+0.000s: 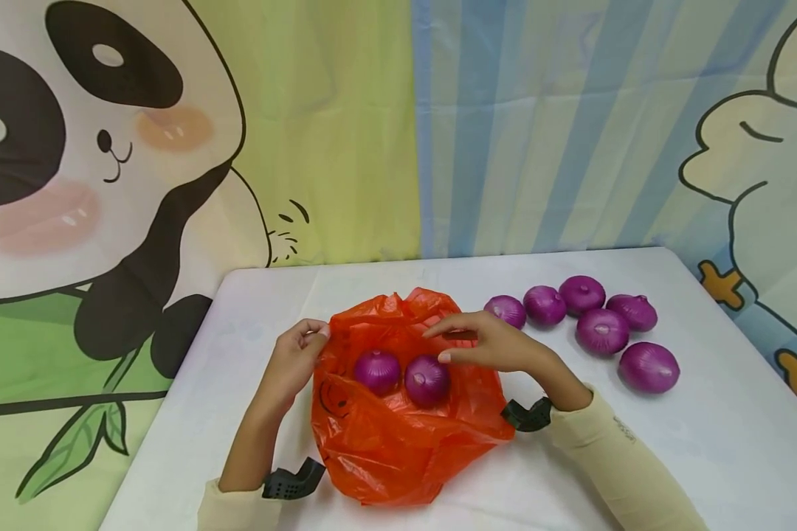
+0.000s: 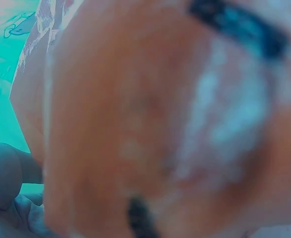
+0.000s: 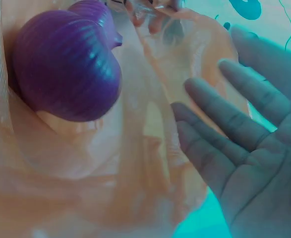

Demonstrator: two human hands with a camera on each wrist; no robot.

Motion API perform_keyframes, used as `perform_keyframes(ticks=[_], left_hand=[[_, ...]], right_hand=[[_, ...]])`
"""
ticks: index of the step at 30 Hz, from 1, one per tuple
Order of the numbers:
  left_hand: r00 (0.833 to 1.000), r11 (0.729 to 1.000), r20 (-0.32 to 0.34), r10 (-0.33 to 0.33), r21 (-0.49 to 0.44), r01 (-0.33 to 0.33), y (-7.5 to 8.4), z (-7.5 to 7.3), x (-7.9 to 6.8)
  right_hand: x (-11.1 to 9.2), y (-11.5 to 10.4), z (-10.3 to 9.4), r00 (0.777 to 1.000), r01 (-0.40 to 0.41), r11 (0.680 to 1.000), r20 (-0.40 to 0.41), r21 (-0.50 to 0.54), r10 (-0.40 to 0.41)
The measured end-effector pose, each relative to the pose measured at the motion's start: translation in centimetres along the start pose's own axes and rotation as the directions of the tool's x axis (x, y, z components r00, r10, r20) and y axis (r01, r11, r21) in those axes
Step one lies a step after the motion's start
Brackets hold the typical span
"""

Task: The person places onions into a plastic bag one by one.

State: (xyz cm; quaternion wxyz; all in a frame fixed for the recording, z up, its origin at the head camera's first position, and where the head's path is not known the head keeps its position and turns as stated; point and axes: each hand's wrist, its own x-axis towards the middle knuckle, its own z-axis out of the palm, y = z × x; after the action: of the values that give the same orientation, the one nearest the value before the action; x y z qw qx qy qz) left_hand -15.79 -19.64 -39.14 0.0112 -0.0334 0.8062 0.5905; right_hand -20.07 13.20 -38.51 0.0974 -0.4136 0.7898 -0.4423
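An orange-red plastic bag (image 1: 405, 450) lies spread with its mouth facing up, and two purple onions (image 1: 377, 372) sit inside it. At the bag's left rim my left hand (image 1: 294, 363) pinches the plastic between thumb and fingers. Over the right part of the mouth is my right hand (image 1: 488, 341), its fingers extended and apart, with nothing held. In the right wrist view the onions (image 3: 68, 67) lie beside the open palm of that hand (image 3: 254, 148), not touching it. The bag's plastic (image 2: 135, 114) fills most of the left wrist view, blurred.
Several more purple onions (image 1: 601, 332) stand in a loose group on the white table (image 1: 724, 457), right of the bag. Behind the table hangs a cartoon-printed cloth (image 1: 345, 133). Dark devices (image 1: 528, 414) are strapped at both wrists.
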Motion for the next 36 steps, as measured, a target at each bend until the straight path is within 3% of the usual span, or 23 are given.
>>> perform_keyframes(ticks=[8, 15, 20, 27, 36], left_hand=[[1.000, 1.000, -0.004, -0.003, 0.009, 0.003, -0.1, -0.1, 0.1], [1.000, 1.000, -0.010, -0.006, 0.017, 0.006, 0.0, -0.2, 0.1], [1.000, 1.000, -0.007, -0.014, 0.014, 0.014, 0.0, -0.2, 0.0], [0.999, 0.999, 0.006, -0.031, -0.005, 0.031, 0.0, -0.3, -0.5], [1.000, 1.000, 0.016, -0.019, -0.017, 0.019, 0.1, -0.3, -0.3]], right_hand=[[-1.0, -0.2, -1.9, 0.990, 0.066, 0.995, -0.127, 0.077, -0.056], [-2.3, 1.0, -3.5, 0.967, -0.004, 0.999, -0.255, 0.050, 0.017], [-2.6, 2.2, -4.0, 0.953, -0.047, 0.998, -0.296, 0.047, 0.058], [-3.0, 3.8, -4.2, 0.945, -0.044, 0.997, -0.322, 0.068, 0.064], [-3.6, 5.9, -4.9, 0.929, -0.135, 0.988, -0.336, 0.078, 0.153]])
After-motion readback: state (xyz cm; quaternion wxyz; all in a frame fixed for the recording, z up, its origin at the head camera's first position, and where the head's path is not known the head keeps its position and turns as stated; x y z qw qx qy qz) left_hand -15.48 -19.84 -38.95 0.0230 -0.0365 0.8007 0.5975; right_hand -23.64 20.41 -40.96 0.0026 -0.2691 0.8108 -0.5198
